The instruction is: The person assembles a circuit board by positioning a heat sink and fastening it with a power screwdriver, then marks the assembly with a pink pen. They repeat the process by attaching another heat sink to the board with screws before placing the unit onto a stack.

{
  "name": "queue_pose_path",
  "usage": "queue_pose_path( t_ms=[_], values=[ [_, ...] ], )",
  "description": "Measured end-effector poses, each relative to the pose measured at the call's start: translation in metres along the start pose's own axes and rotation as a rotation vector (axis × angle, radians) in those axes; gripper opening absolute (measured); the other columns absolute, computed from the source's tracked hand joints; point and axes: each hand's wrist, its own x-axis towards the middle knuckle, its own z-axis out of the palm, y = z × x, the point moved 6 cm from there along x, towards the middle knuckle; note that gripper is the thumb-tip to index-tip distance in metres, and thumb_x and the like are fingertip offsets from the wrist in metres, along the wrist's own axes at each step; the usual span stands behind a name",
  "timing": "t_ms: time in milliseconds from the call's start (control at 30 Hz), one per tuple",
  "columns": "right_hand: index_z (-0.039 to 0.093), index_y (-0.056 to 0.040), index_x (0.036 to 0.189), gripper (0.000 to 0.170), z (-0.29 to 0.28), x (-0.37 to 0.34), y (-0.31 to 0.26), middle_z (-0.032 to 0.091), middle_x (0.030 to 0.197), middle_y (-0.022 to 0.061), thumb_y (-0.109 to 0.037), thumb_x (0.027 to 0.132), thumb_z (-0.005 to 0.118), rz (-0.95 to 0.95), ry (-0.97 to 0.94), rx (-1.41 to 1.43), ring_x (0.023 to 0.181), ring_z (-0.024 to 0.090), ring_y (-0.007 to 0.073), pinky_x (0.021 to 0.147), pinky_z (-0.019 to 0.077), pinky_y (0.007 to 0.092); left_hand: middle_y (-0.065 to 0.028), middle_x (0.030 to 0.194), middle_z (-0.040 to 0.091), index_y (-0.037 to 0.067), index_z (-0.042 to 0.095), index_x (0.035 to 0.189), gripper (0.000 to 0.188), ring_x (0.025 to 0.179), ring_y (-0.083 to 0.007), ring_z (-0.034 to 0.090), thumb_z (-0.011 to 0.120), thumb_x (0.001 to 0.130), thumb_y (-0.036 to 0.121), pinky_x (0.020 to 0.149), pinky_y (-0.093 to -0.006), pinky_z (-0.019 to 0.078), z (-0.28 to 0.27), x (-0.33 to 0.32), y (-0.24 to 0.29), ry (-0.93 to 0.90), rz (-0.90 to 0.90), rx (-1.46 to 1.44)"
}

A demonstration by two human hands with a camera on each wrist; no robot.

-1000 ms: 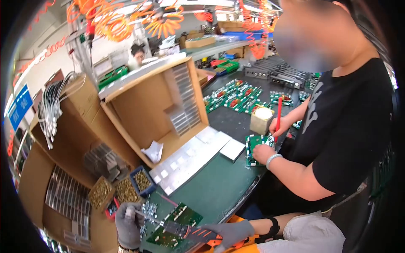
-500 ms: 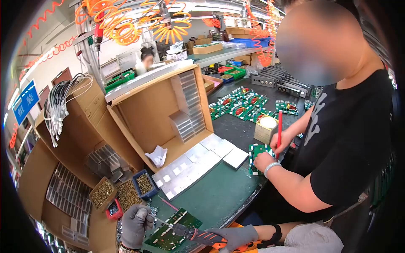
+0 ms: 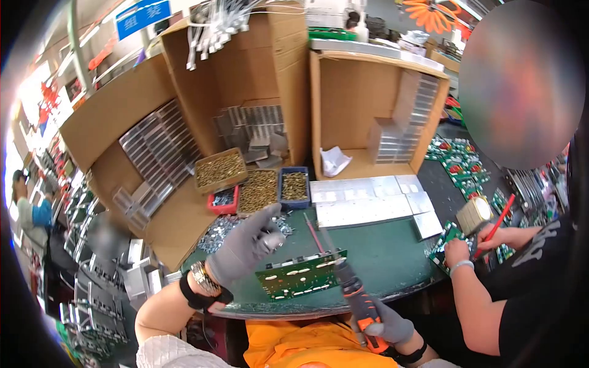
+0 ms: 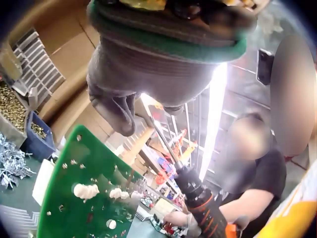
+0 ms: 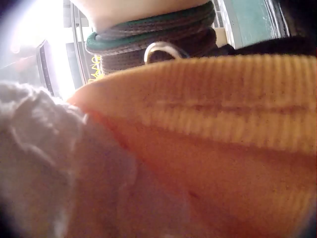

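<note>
The gloved left hand (image 3: 240, 248) hovers over the table just left of the green circuit board (image 3: 297, 277), its fingers bent; whether something small is between them cannot be seen. In the left wrist view this hand (image 4: 153, 79) is above the board (image 4: 94, 193), whose side with white blobs shows. The gloved right hand (image 3: 392, 325) grips a black and orange power screwdriver (image 3: 359, 300), its long bit pointing up and away beside the board's right edge. The right wrist view has mostly orange cloth (image 5: 208, 109) and a glove cuff (image 5: 158, 37); the fingers are hidden there.
Bins of brass screws (image 3: 257, 191) and loose silver parts (image 3: 215, 233) lie behind the left hand. Flat metal pieces (image 3: 362, 211) stand before cardboard boxes (image 3: 350, 92). At the right, another person's hands (image 3: 457, 251) work on a board with a red tool.
The view has swung left. The left hand has moved away from the screwdriver's bit, which now points more steeply upward. The right hand keeps its grip on the tool.
</note>
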Motion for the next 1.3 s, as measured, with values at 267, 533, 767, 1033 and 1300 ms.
queue_pose_path(
  t_ms=[267,533,767,1033,1300],
  values=[
    [0.056,0.0012,0.109,0.062,-0.036,-0.012,0.012,0.06,0.084,0.0141,-0.049,0.078,0.073,-0.295,0.272,0.3,0.056,0.06,0.0253,0.046,0.0501,0.0393,-0.0151,0.116,0.063,0.004,0.058,0.123,0.045,0.108,-0.0314,0.059,0.066,0.087,0.028,0.093,-0.0405,0.0459,-0.157,-0.028,-0.162,0.257,-0.344,0.908],
    [0.034,-0.0057,0.136,0.08,-0.04,-0.008,0.025,0.057,0.08,0.0139,-0.049,0.081,0.072,-0.334,0.311,0.072,0.055,0.061,0.0251,0.045,0.0532,0.0396,-0.0104,0.132,0.053,0.01,0.055,0.128,0.046,0.128,-0.0259,0.046,0.064,0.085,0.023,0.107,-0.0376,0.0352,-0.334,-0.034,-0.21,0.5,-0.982,1.408],
    [0.05,-0.0009,0.111,0.062,0.008,0.001,0.006,0.056,0.078,0.0069,-0.053,0.082,0.069,-0.279,0.354,-0.075,0.056,0.056,0.0158,0.049,0.0458,0.0263,-0.0097,0.133,0.054,0.01,0.053,0.13,0.041,0.124,-0.0272,0.051,0.055,0.09,0.017,0.102,-0.0404,0.0426,-0.369,-0.014,-0.258,0.451,-0.898,1.375],
    [0.049,-0.0008,0.112,0.067,0.0,-0.003,0.013,0.056,0.076,0.0069,-0.057,0.08,0.069,-0.251,0.408,-0.126,0.054,0.055,0.0146,0.047,0.045,0.0245,-0.0106,0.112,0.064,0.012,0.067,0.106,0.021,0.109,-0.0299,0.059,0.066,0.084,0.014,0.096,-0.0397,0.0479,-0.36,-0.006,-0.256,0.527,-0.845,1.366],
    [0.04,-0.0021,0.121,0.074,-0.016,-0.001,0.024,0.057,0.074,0.0108,-0.057,0.08,0.069,-0.29,0.352,-0.061,0.05,0.057,0.0183,0.044,0.0482,0.0286,-0.0116,0.107,0.062,0.006,0.063,0.102,0.032,0.1,-0.0332,0.057,0.076,0.073,0.004,0.09,-0.0375,0.0492,-0.287,-0.019,-0.158,0.743,-0.174,0.83]
  ],
)
